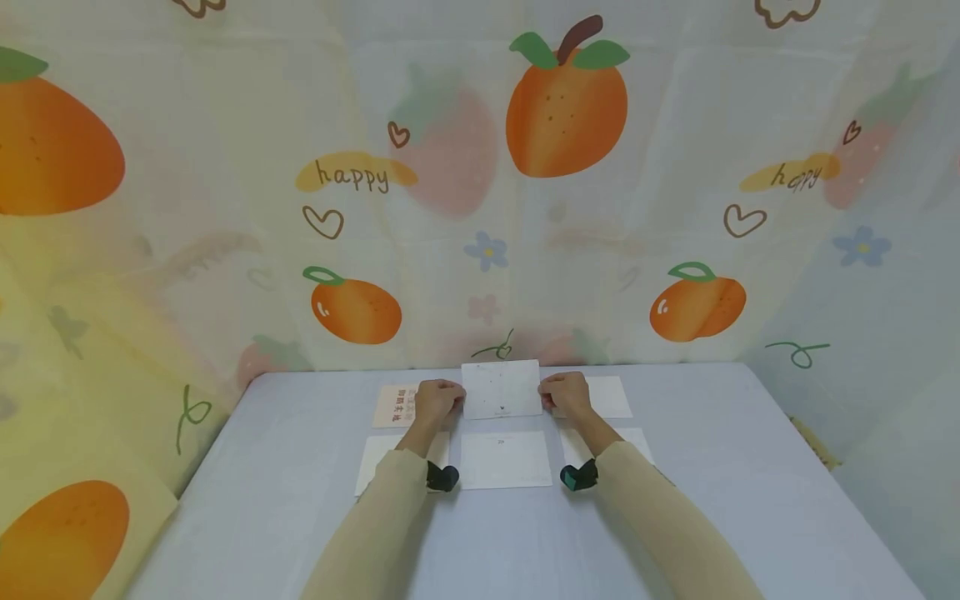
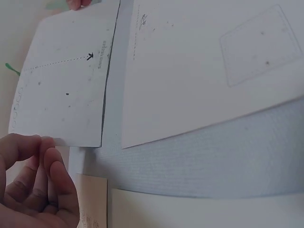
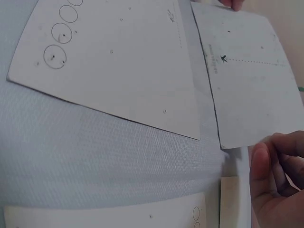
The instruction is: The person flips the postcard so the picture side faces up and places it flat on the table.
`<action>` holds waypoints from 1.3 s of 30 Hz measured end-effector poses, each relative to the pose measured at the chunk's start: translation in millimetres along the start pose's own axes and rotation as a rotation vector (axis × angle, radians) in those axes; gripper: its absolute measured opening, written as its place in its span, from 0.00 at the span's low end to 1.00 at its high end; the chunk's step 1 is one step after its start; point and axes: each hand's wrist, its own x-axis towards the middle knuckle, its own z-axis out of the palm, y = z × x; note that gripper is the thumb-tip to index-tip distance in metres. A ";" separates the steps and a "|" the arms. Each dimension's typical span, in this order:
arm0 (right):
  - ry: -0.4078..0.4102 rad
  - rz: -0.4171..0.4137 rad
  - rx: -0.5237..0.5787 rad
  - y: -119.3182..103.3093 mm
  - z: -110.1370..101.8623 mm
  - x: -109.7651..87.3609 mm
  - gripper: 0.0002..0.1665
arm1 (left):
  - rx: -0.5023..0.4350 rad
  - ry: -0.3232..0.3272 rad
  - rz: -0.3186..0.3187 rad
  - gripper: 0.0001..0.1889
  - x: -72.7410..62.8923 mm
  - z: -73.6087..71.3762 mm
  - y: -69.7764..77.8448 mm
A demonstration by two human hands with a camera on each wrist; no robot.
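Observation:
Both hands hold a white postcard (image 1: 501, 390) by its opposite short edges, at the back middle of the table. My left hand (image 1: 437, 402) pinches the left edge between thumb and fingers. At the right edge, my right hand (image 1: 567, 393) does the same. In the left wrist view the postcard (image 2: 71, 80) is tilted up, showing a dotted line and small specks. Just in front of it, another white postcard (image 1: 506, 460) lies flat; the right wrist view shows printed circles along one side of this postcard (image 3: 109, 71).
A cream card with red characters (image 1: 390, 407) lies at the back left, partly behind the left hand. White cards lie at the back right (image 1: 611, 396), front left (image 1: 372, 457) and front right (image 1: 636, 440), partly covered by the arms. A fruit-print curtain (image 1: 450, 250) hangs behind the table (image 1: 510, 550).

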 end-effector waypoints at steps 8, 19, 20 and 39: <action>-0.001 -0.004 0.027 0.1 -0.4 1.9 0.10 | -0.067 -0.003 -0.007 0.09 0.2 -1.1 0.3; 0.007 0.018 0.040 0.4 1.0 2.0 0.10 | -0.094 -0.003 0.016 0.10 2.9 -1.7 -2.9; 0.006 0.019 0.049 0.3 1.0 1.7 0.10 | -0.096 -0.003 0.011 0.10 2.8 -1.9 -3.0; 0.049 -0.007 0.228 -0.2 1.3 2.4 0.22 | -0.216 -0.003 0.036 0.14 -1.5 -5.9 2.4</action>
